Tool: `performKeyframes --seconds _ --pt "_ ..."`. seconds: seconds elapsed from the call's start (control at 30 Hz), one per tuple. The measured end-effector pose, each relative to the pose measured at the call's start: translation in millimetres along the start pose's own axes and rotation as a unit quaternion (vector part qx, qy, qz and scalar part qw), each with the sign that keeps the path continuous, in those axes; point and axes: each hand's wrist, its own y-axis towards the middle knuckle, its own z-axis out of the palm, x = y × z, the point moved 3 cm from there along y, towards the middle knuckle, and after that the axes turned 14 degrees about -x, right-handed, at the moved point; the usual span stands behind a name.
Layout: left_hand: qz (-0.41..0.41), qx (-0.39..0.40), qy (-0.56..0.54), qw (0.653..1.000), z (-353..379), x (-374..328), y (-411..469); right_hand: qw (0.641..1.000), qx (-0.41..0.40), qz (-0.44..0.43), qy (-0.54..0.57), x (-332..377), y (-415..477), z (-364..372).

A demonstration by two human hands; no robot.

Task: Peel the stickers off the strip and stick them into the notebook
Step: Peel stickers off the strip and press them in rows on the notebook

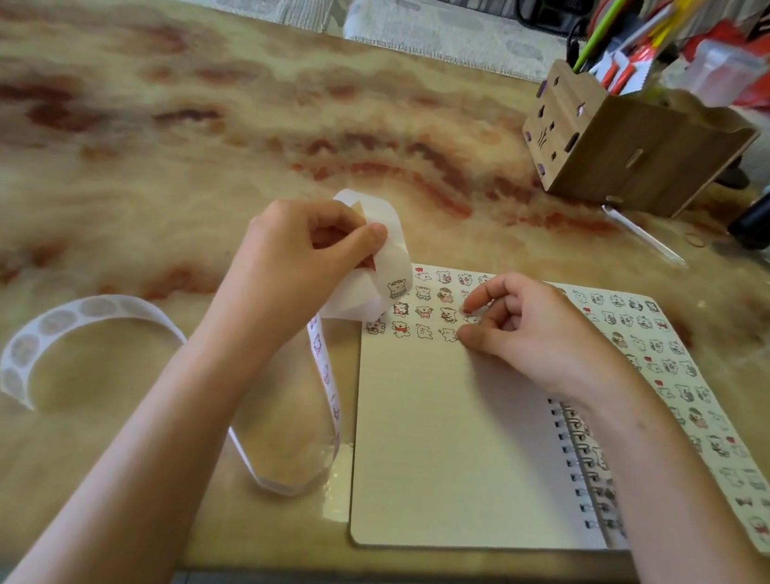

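The left hand (310, 253) pinches the looped sticker strip (394, 263) at the notebook (451, 445) page's upper-left corner. Its next sticker (396, 288) lies just left of the right hand (529, 329), whose index fingertip (468, 308) presses the page, its other fingers loosely curled.

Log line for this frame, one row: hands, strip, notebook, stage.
left hand: grips sticker strip | right hand: touching notebook page at sticker rows | stage: sticking in progress
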Motion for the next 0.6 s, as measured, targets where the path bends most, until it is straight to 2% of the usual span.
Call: performKeyframes --seconds 0.13,0.27,0.43,0.6 --pt "0.006 0.001 0.0 1.0 0 -1 0 0.999 -0.032 0.017 0.024 2 -2 1" --pt "0.007 -0.001 -0.007 1.0 1 -2 -1 0.996 -0.082 0.008 -0.032 5 -5 7" --pt "0.013 -0.003 -0.019 1.0 1 -4 -1 0.996 -0.082 -0.012 -0.034 5 -3 5" --pt "0.021 -0.006 -0.034 0.999 0 -5 -1 0.984 -0.14 -0.088 0.073 22 -12 6"
